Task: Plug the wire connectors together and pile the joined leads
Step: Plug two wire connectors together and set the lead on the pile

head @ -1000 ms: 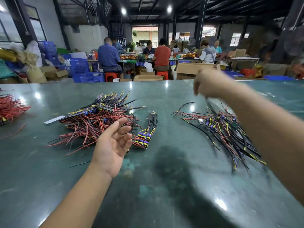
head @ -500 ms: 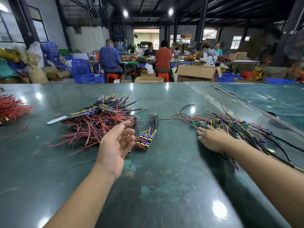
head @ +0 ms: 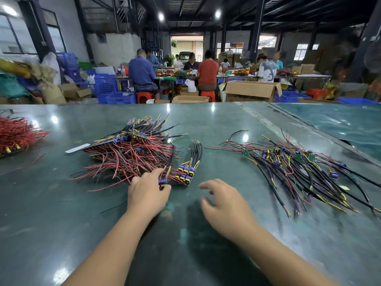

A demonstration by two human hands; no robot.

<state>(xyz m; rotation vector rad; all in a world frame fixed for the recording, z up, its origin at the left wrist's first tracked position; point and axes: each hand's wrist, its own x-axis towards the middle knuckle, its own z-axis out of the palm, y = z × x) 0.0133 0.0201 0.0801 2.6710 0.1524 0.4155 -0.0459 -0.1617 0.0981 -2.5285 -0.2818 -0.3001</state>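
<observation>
Seen from the head camera: a glossy dark green surface [head: 206, 254] with several heaps of wire leads.

Left hand [head: 147, 196] lying palm down at the near edge of the big pile of red and black leads [head: 132, 153], fingers [head: 152, 174] curled round one black-and-yellow lead with a purple and yellow connector [head: 162, 182] at its near end. Connector held at the fingertips, just beside the small neat bundle of connectors [head: 186, 174], whose black leads run away from the viewer.

Right hand [head: 223, 205] hovering above the surface, slightly blurred, fingers [head: 208, 184] loosely bent and spread, grasping nothing. Shadow of this hand directly under it.

To the right, well apart from both hands, a loose spread of black, yellow and red leads [head: 299, 172] with purple connectors and small green parts.

At the far left edge, a separate heap of red wires [head: 18, 133]. One white label strip [head: 77, 148] sticking out under the big pile.

Behind the surface: people sitting at worktables [head: 208, 72], a cardboard box [head: 250, 91], blue crates [head: 115, 93].
</observation>
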